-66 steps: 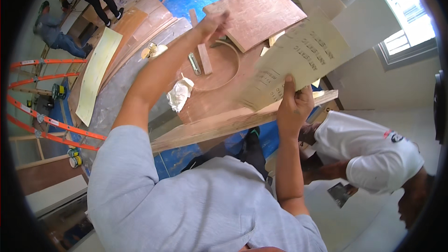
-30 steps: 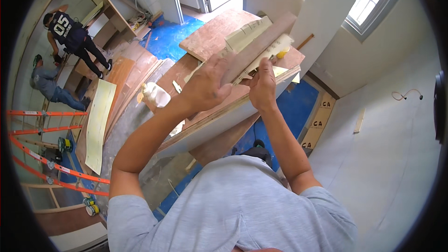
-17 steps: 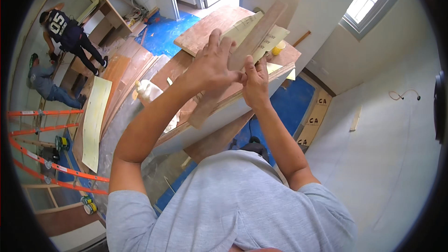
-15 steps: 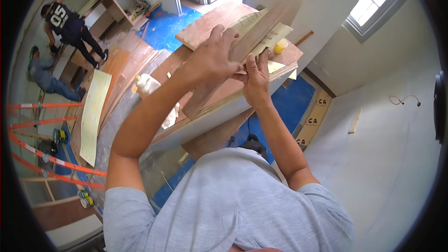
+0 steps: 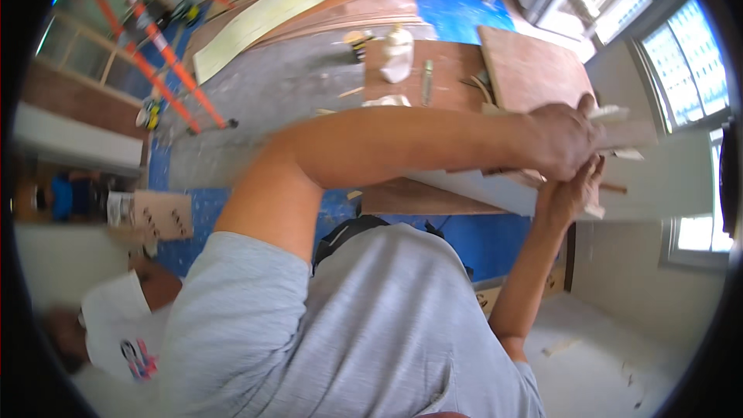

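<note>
Both my hands are close together at the right, over the far end of the workbench (image 5: 453,58). My left hand (image 5: 563,139) reaches across with fingers bent round a wooden strip (image 5: 631,134), whose blurred end sticks out past the knuckles. Just below it, my right hand (image 5: 566,200) has its fingers closed up near the strip; whatever lies in them is hidden. My left forearm covers much of the bench's near edge. A white plastic bottle (image 5: 398,56) stands on the bench beside a thin greenish straight tool (image 5: 427,82). A brown wooden panel (image 5: 532,70) lies behind my hands.
An orange ladder (image 5: 172,70) stands at the upper left. A long pale sheet (image 5: 263,25) rests on stacked boards (image 5: 371,11). At the lower left is a person (image 5: 128,317) in white, close to my left arm. A cardboard box (image 5: 162,214) sits behind that person.
My view has swung to the left, bringing the person in white into sight. Both hands have shifted right in the picture, and my left forearm now lies across it.
</note>
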Available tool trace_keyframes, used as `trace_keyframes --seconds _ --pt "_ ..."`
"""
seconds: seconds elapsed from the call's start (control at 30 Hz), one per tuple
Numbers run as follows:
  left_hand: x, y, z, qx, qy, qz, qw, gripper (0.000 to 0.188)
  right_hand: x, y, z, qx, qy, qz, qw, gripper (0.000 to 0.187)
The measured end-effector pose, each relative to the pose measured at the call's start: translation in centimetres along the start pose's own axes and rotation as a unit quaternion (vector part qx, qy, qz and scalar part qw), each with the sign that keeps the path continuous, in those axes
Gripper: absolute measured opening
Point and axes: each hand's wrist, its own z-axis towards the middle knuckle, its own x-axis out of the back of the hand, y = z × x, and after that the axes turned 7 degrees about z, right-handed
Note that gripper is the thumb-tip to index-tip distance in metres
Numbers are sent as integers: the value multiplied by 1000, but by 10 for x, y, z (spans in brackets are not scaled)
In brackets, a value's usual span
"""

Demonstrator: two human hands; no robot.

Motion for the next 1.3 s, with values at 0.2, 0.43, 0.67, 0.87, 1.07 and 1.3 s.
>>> trace_keyframes --seconds 0.2,0.43,0.67,0.87,1.07,1.3 --pt "46 -17 -52 102 -2 -98 990 37 -26 -2 -18 -45 -161 -206 964 51" --pt "150 -71 -278 354 330 -80 871 47 -69 -8 -48 102 -571 -505 639 56" --pt "56 -27 -337 465 404 42 787 47 -117 44 -85 172 -695 -504 483 64" --pt "12 24 -282 519 283 233 772 36 -109 53 -88 224 -687 -498 479 62" --pt "13 11 -275 563 216 280 747 36 -104 48 -91 216 -669 -487 518 57" --pt "-2 23 -253 591 180 296 728 33 -89 54 -98 276 -644 -453 551 53"
